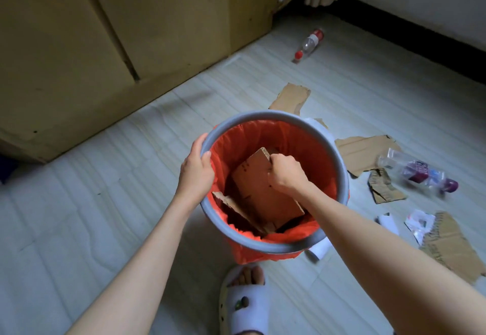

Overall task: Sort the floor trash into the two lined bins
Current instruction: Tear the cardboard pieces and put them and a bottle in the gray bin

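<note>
Right hand (285, 174) fisted, gripping cardboard (265, 192) inside my red-lined bin (263, 242); left hand (197, 169) curls over the rim.

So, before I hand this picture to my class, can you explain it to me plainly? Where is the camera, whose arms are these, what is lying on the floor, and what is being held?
There is no machine here. The single picture comes from a wide-angle camera worn on a person's head, looking down, so the two bare arms are the wearer's own.

The left hand grips the grey rim of a bin lined with an orange bag. The right hand reaches inside and holds a flat cardboard piece; more cardboard lies beneath it.

On the pale floor are torn cardboard scraps, a red-capped bottle near the wall, a crushed bottle with a purple label on the right, and some small wrappers. A slippered foot shows at the bottom. Only one bin is in view.
</note>
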The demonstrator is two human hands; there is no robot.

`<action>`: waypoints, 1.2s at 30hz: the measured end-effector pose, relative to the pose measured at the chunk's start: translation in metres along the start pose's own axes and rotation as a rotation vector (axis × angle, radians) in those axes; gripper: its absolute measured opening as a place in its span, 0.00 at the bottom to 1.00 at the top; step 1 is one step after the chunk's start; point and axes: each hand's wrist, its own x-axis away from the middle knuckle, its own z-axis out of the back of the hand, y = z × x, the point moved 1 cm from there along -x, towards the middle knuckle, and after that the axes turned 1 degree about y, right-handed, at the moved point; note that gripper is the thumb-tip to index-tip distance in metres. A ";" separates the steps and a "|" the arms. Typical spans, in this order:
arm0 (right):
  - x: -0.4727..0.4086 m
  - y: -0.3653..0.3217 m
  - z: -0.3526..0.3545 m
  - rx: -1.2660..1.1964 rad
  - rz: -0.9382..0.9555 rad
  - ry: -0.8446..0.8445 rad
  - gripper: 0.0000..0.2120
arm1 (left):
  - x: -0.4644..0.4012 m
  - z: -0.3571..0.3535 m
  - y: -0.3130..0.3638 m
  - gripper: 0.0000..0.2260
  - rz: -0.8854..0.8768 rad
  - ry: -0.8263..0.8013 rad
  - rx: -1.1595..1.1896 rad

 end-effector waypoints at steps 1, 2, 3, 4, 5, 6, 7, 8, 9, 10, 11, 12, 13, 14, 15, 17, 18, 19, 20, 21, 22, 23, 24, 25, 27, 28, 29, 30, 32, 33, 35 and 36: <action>-0.005 0.003 -0.010 0.006 -0.025 -0.045 0.12 | 0.001 -0.002 0.000 0.19 0.002 0.002 -0.004; -0.006 0.006 -0.020 0.013 -0.056 -0.092 0.14 | 0.003 -0.003 -0.001 0.19 0.005 -0.002 -0.006; -0.007 0.010 -0.031 0.012 -0.092 -0.128 0.15 | 0.005 -0.004 -0.003 0.19 0.009 -0.004 -0.007; -0.007 0.014 -0.041 0.011 -0.118 -0.148 0.16 | 0.006 -0.005 -0.004 0.18 0.013 -0.007 -0.005; -0.007 0.017 -0.048 0.003 -0.155 -0.168 0.16 | 0.007 -0.006 -0.005 0.18 0.013 -0.010 0.003; -0.009 0.019 -0.053 -0.018 -0.186 -0.193 0.17 | 0.007 -0.006 -0.006 0.18 0.013 -0.014 0.018; -0.014 0.021 -0.058 -0.062 -0.221 -0.219 0.18 | 0.007 -0.006 -0.007 0.18 0.014 -0.014 0.031; -0.022 0.023 -0.061 -0.097 -0.227 -0.254 0.18 | 0.007 -0.006 -0.008 0.18 0.019 -0.011 0.040; -0.035 0.030 -0.068 -0.144 -0.240 -0.328 0.17 | 0.007 -0.006 -0.009 0.17 0.024 -0.005 0.047; -0.053 0.042 -0.081 -0.161 -0.231 -0.360 0.16 | 0.007 -0.006 -0.009 0.17 0.025 -0.001 0.048; -0.070 0.052 -0.092 -0.121 -0.199 -0.389 0.15 | 0.006 -0.007 -0.009 0.17 0.021 0.002 0.046; -0.076 0.055 -0.094 -0.070 -0.159 -0.410 0.16 | 0.006 -0.007 -0.008 0.17 0.012 0.006 0.046; -0.070 0.050 -0.086 -0.055 -0.169 -0.411 0.16 | 0.005 -0.007 -0.009 0.17 0.003 0.009 0.047; -0.055 0.038 -0.074 0.012 -0.163 -0.402 0.16 | 0.004 -0.006 -0.010 0.17 -0.007 0.014 0.048; -0.048 0.030 -0.065 0.158 -0.131 -0.309 0.15 | 0.004 -0.006 -0.011 0.17 -0.009 0.021 0.047; -0.038 0.022 -0.056 0.359 -0.032 -0.120 0.15 | 0.003 -0.007 -0.013 0.17 0.000 0.029 0.040; -0.036 0.022 -0.056 0.394 -0.003 -0.073 0.15 | 0.003 -0.008 -0.013 0.17 0.000 0.024 0.035; -0.039 0.025 -0.062 0.395 0.009 -0.048 0.17 | 0.004 -0.010 -0.013 0.17 -0.003 0.017 0.033; -0.040 0.026 -0.062 0.353 -0.010 -0.027 0.21 | 0.004 -0.010 -0.013 0.17 -0.007 0.007 0.032; -0.041 0.029 -0.061 0.304 -0.045 -0.013 0.26 | 0.003 -0.011 -0.013 0.17 -0.005 0.000 0.036; -0.039 0.030 -0.059 0.256 -0.072 0.001 0.30 | 0.003 -0.010 -0.014 0.17 0.002 -0.004 0.040; -0.037 0.031 -0.057 0.224 -0.084 0.027 0.30 | 0.004 -0.009 -0.016 0.17 0.011 -0.004 0.044; -0.032 0.029 -0.054 0.189 -0.094 0.030 0.28 | 0.004 -0.008 -0.016 0.17 0.016 -0.003 0.048; -0.028 0.028 -0.055 0.154 -0.097 0.008 0.26 | 0.005 -0.008 -0.017 0.17 0.019 -0.002 0.052; -0.019 0.022 -0.060 0.068 -0.133 -0.083 0.21 | 0.005 -0.007 -0.016 0.18 0.020 0.000 0.063; -0.016 0.018 -0.062 0.061 -0.135 -0.114 0.20 | 0.005 -0.006 -0.015 0.18 0.017 -0.001 0.069; -0.014 0.014 -0.063 0.093 -0.114 -0.118 0.20 | 0.005 -0.006 -0.014 0.18 0.016 0.000 0.074; -0.013 0.012 -0.064 0.154 -0.086 -0.105 0.19 | 0.006 -0.006 -0.014 0.18 0.014 0.000 0.077; -0.012 0.014 -0.066 0.375 -0.009 -0.073 0.20 | 0.007 -0.005 -0.014 0.18 0.007 0.000 0.081; -0.013 0.017 -0.067 0.492 0.030 -0.078 0.20 | 0.008 -0.006 -0.014 0.18 0.006 -0.002 0.082; -0.017 0.022 -0.067 0.650 0.083 -0.150 0.21 | 0.007 -0.006 -0.016 0.18 0.005 0.000 0.081; -0.019 0.024 -0.065 0.655 0.083 -0.199 0.21 | 0.007 -0.006 -0.017 0.18 0.005 0.001 0.080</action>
